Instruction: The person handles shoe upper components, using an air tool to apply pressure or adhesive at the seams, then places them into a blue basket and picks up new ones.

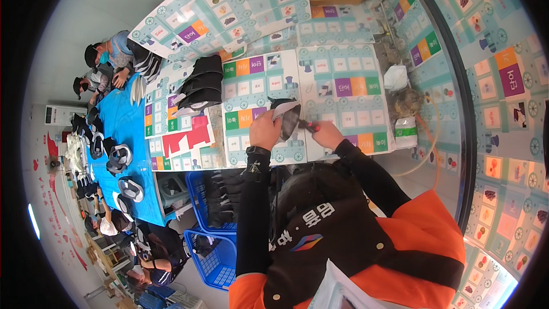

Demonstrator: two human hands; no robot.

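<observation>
Left hand (265,130) grips a dark curved piece (290,123) over the patterned table (360,104); right hand (327,135) closes around a red-handled tool (311,127) at its edge, contact unclear. Apparently surface working, calling for steady support. Farther left: stacked dark pieces (201,84).

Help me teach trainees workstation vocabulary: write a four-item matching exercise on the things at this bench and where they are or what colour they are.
1. Dark curved piece
2. Small tool
3. Black stack
4. Baskets

A. Coloured blue
B. Held in the right grip
C. Resting on the patterned tabletop
D. Held in the left grip

Right pairs: 1-D, 2-B, 3-C, 4-A.
</observation>
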